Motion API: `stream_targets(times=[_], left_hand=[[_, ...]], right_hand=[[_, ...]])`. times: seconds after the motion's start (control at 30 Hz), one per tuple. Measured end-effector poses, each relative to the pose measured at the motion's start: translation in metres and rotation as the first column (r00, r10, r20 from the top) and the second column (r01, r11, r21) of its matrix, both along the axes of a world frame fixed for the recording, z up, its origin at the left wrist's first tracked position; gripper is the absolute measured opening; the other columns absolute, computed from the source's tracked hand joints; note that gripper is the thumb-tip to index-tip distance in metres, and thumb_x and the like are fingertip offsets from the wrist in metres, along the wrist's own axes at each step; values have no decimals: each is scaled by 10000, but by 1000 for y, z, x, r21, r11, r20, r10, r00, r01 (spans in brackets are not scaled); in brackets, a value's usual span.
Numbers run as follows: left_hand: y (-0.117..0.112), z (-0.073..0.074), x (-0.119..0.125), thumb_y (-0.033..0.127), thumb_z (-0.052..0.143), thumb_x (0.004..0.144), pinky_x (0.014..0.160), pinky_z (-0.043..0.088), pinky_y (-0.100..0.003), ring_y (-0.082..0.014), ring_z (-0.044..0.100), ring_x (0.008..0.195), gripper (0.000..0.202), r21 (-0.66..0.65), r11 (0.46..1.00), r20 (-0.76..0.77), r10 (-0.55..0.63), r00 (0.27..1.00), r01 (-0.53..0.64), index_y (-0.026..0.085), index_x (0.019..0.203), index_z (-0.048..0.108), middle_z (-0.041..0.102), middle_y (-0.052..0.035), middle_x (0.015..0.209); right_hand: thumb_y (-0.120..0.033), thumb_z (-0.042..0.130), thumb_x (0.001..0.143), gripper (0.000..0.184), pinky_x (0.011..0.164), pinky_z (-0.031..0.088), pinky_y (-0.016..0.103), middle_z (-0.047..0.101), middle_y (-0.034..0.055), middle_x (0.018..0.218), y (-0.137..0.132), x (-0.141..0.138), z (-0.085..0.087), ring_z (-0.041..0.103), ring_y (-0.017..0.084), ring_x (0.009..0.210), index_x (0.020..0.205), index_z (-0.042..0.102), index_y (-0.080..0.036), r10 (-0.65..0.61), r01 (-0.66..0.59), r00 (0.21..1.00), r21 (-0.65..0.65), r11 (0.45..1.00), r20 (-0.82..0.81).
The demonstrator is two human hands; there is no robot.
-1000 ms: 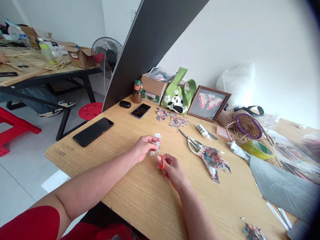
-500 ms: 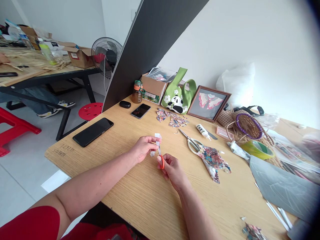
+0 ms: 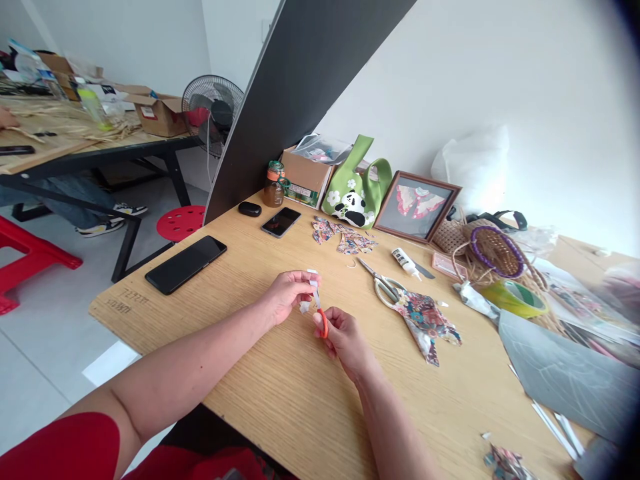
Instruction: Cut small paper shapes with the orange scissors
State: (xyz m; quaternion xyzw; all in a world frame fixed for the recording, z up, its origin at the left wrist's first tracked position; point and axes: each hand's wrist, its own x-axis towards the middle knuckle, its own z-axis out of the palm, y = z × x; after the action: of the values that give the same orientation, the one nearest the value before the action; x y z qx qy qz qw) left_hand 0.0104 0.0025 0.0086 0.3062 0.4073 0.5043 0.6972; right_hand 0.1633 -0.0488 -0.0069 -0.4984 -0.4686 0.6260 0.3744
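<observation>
My left hand pinches a small white paper piece just above the wooden table. My right hand is closed round small orange-handled scissors, whose blades meet the paper. The two hands almost touch, near the table's middle. To the right lie a floral paper cutout and a larger pair of pale-handled scissors.
A black phone lies at left, a second phone and a black case behind. A glue bottle, framed picture, panda bag, woven basket, tape roll and grey sheet crowd the right.
Nothing has moved much; the view and both hands shifted a few pixels, with the paper held a touch lower against the scissors.
</observation>
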Motion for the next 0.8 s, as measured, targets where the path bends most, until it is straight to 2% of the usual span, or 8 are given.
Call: stream_targets(times=[0.43,0.8], left_hand=[[0,2,-1,5,666,548,582,408,-205,-79,518,599,288,18,1000,-37,-10,999,11,100,811,736,651,-55,793],[-1,1,-1,18,662,552,588,393,-220,-78,515,597,302,43,996,-74,-69,995,72,88,839,725,639,-51,817]], right_hand=[[-656,771,650,535,325,266,175,537,-46,572,0,0,0,335,43,398,678,522,-184,5,-5,1000,-10,1000,10],[-690,761,634,563,326,278,178,540,-41,581,0,1,-1,340,43,398,692,532,-179,10,-9,1000,-12,1000,21]])
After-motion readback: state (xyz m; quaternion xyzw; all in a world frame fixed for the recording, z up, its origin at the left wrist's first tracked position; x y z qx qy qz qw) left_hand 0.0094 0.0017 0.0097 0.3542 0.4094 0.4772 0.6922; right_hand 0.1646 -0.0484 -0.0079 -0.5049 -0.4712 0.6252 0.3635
